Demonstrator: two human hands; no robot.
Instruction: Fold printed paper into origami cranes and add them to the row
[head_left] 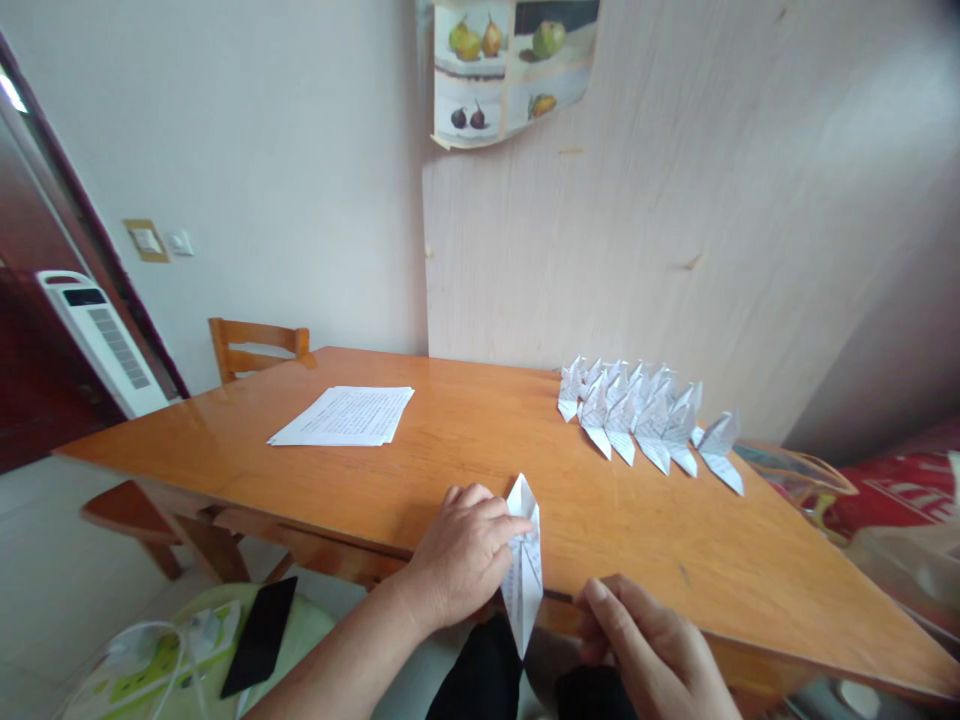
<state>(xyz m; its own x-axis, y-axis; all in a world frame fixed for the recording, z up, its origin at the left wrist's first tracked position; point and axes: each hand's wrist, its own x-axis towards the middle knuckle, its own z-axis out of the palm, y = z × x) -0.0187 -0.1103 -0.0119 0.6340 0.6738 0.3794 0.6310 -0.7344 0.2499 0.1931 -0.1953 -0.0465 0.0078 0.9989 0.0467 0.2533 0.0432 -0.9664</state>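
Observation:
A long diamond-shaped piece of folded printed paper (529,575) lies at the table's front edge, its lower point sticking out past the edge. My left hand (469,550) rests on its left side, the forefinger laid across the paper. To the right of it, just in front of the edge, my right hand (637,635) is closed, thumb against curled fingers, apart from the paper; whether anything is between them is hidden. Several folded paper figures (652,420) stand in rows at the back right of the wooden table (465,420). A stack of printed sheets (345,416) lies at the left.
A wooden chair (259,335) stands behind the table's left end. At the lower left, a stool holds a power strip (165,665) and a black phone (260,636). Red and clear bags (900,490) lie beyond the right edge.

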